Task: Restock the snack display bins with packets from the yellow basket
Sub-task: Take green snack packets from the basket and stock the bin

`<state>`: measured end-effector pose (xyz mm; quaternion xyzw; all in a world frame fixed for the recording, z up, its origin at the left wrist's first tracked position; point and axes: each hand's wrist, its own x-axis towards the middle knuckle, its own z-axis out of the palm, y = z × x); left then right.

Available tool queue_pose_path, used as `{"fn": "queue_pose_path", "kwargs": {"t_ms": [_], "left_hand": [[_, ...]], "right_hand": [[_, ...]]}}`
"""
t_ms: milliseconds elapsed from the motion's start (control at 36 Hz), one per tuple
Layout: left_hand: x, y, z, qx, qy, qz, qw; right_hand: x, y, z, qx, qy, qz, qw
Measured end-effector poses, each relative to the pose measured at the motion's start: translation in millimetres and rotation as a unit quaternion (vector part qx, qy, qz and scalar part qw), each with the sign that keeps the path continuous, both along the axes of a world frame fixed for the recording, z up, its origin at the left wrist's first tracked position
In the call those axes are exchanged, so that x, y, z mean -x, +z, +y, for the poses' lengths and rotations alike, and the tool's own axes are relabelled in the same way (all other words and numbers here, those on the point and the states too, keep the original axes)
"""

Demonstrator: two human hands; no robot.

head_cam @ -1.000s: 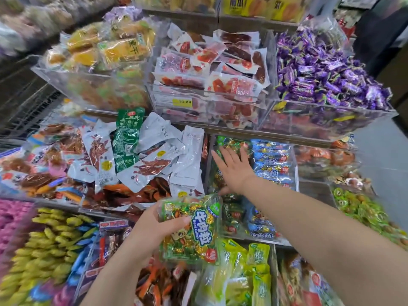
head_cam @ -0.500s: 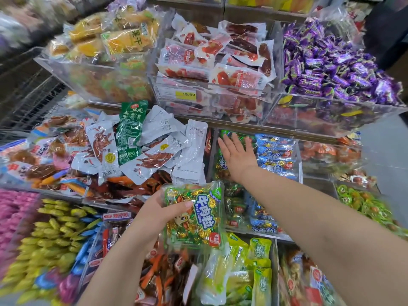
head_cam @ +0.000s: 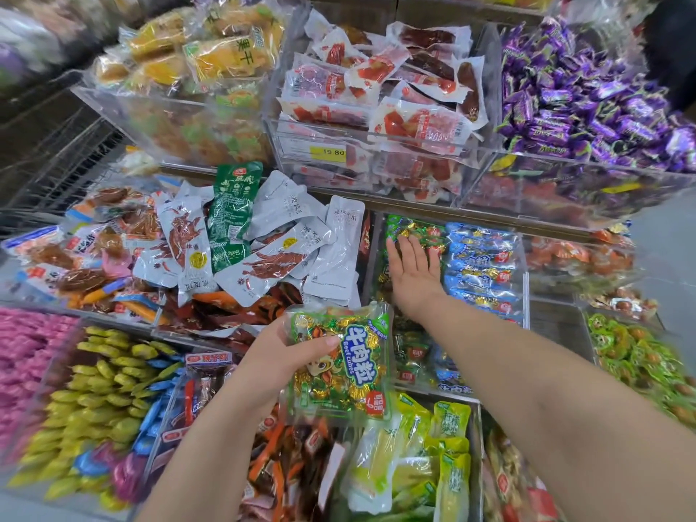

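My left hand (head_cam: 280, 356) grips a green packet of beef cubes (head_cam: 341, 365) by its left edge, thumb across the front, holding it upright over the lower bins. My right hand (head_cam: 414, 271) lies flat with straight fingers on the green packets (head_cam: 412, 229) stacked in a clear bin (head_cam: 525, 280), beside a column of blue packets (head_cam: 480, 265). The yellow basket is out of view.
White and green pouches (head_cam: 263, 239) pile up in the bin to the left. Upper clear bins hold red meat packs (head_cam: 384, 84), yellow dried fruit (head_cam: 211, 50) and purple candies (head_cam: 587, 99). Lower bins hold yellow candies (head_cam: 101, 389) and pale green packs (head_cam: 414, 457).
My left hand has lifted the beef cube packet a little higher toward the bin. My right hand has slid further back over the green packets, still flat.
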<state>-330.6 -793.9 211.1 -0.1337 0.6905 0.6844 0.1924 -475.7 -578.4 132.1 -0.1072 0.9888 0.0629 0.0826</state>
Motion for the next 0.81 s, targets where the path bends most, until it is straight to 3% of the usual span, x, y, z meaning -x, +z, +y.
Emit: {"fn": "queue_pose_path", "kwargs": {"t_ms": [222,278,333,361,417,472,611,722,806], "left_hand": [[-3.2,1.7,2.2,0.016,0.004,0.007,1.0],[-3.5,3.5,3.3,0.026,0.012,0.005,1.0],[-3.3,7.2,4.0,0.036,0.029,0.002,0.999],[-3.4,9.0,4.3,0.039,0.031,0.005,0.999],[-3.3,13.4,5.0,0.05,0.028,0.016,0.998],[-3.2,15.5,5.4,0.063,0.026,0.032,0.997],[-2.3,21.0,12.4,0.053,0.058,0.059,0.995],[-4.8,18.2,26.1,0.009,0.133,0.064,0.989],[-6.7,17.3,34.9,-0.019,0.148,0.077,0.986]], "right_hand": [[1.8,15.8,-5.2,0.018,-0.01,-0.07,0.997],[-2.7,29.6,-5.4,0.053,0.008,-0.077,0.996],[-12.0,49.4,-6.1,0.142,0.023,-0.023,0.989],[-18.8,61.2,-6.3,0.223,0.01,0.012,0.975],[-39.2,88.8,-5.4,0.416,-0.052,0.032,0.907],[-66.6,112.7,-5.8,0.556,-0.093,-0.034,0.826],[-120.2,123.8,-6.3,0.556,-0.097,-0.134,0.815],[-137.8,107.1,-9.0,0.613,-0.2,-0.203,0.737],[-144.3,96.6,-12.7,0.581,-0.176,-0.195,0.77]]}}
